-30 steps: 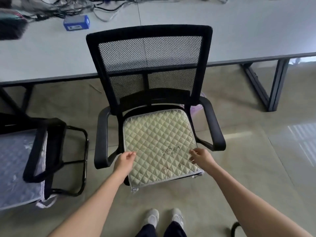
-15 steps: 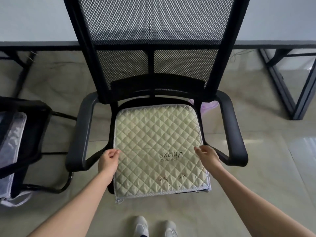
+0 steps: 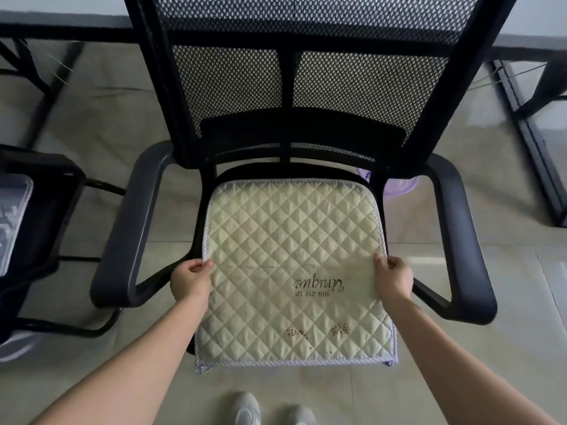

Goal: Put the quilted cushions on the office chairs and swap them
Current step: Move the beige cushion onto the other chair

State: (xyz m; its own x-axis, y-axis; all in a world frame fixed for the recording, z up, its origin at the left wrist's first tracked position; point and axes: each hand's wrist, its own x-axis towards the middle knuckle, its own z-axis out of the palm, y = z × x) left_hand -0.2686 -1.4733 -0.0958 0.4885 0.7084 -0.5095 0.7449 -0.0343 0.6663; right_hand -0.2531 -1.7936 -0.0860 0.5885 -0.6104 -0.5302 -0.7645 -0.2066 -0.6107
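Head view, cushion: the pale green quilted cushion (image 3: 294, 271) lies on the seat of the black office chair (image 3: 306, 87), its front edge overhanging.
Head view, hands: the left hand (image 3: 190, 279) and right hand (image 3: 394, 277) each pinch a side edge, fingers (image 3: 380, 261) closed on the cushion.
Head view, second cushion: a grey cushion (image 3: 12, 216) rests on the neighbouring chair (image 3: 46, 185) at left.
Step, as a judgement: lifting it off for the swap; raise both sides evenly and clear the armrests (image 3: 132, 228).
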